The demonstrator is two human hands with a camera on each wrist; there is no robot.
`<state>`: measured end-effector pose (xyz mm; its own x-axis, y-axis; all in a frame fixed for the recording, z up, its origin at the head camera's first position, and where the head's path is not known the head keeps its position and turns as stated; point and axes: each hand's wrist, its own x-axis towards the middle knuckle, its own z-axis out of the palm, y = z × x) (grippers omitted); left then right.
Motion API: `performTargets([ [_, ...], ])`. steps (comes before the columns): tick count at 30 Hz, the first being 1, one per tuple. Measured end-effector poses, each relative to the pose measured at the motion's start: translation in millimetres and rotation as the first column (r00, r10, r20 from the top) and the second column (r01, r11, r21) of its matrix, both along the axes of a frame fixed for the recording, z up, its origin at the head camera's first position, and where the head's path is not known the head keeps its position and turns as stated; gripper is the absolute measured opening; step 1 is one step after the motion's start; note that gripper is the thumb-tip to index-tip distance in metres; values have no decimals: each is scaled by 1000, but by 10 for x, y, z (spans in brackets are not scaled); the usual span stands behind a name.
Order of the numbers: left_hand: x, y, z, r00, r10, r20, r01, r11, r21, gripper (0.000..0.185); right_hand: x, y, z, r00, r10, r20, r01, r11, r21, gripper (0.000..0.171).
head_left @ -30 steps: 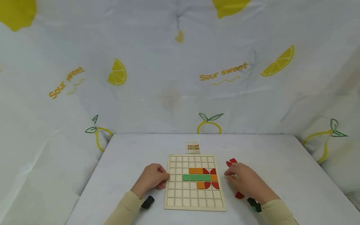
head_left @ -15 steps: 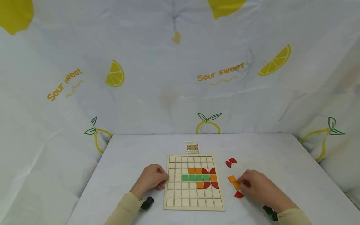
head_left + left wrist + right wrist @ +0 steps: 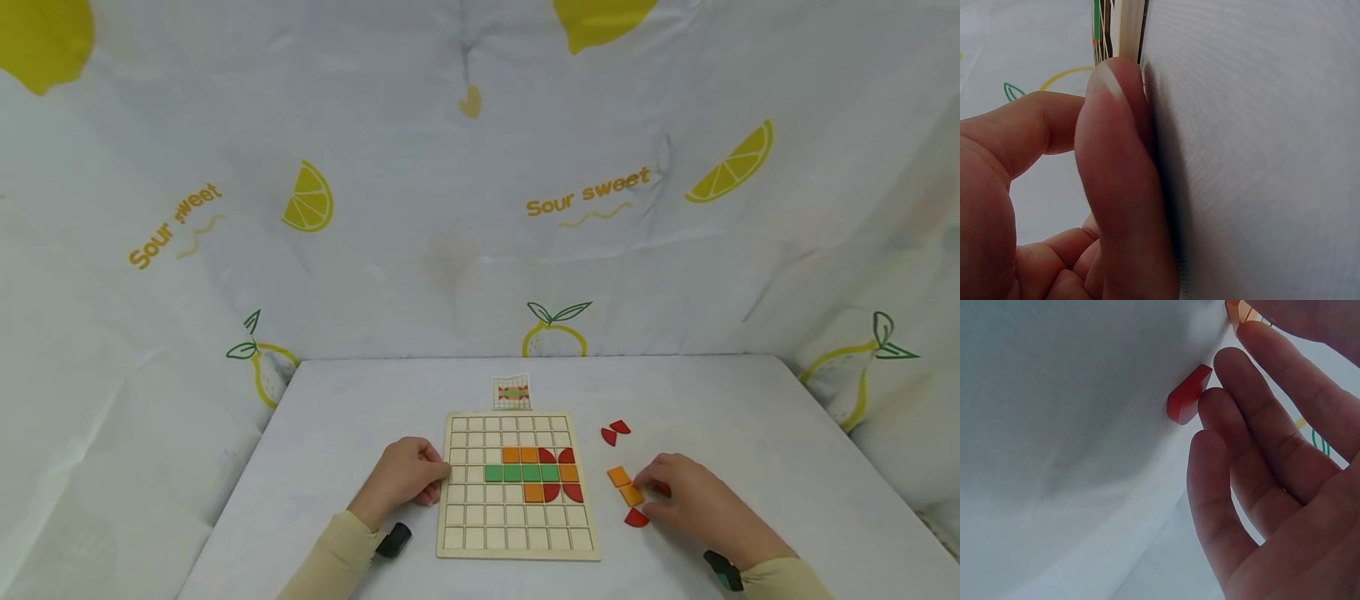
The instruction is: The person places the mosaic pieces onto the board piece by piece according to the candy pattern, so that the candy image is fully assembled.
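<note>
Left hand (image 3: 405, 479), lower centre of frame: fingers curled, thumb tip pressed vs. left edge of wooden grid board (image 3: 517, 540). Right hand (image 3: 693, 500), lower right: fingers straight, slightly apart, tips at orange square tile (image 3: 632, 495) w/ red quarter-round tile (image 3: 636, 518) just below, nothing gripped.
</note>
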<state>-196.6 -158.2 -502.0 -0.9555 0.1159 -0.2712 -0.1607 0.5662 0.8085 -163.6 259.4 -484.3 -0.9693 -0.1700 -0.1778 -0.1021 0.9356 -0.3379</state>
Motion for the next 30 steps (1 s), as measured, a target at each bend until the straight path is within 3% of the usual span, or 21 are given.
performTargets([
  [21,21,13,23,1000,11,4,-11,1000,-11,14,-35,-98,31,1000,18,-12,-19,999,-38,18],
  [30,8,10,10,1000,4,-3,-4,1000,-10,15,-110,-422,138,997,61,-56,-66,994,-89,19],
])
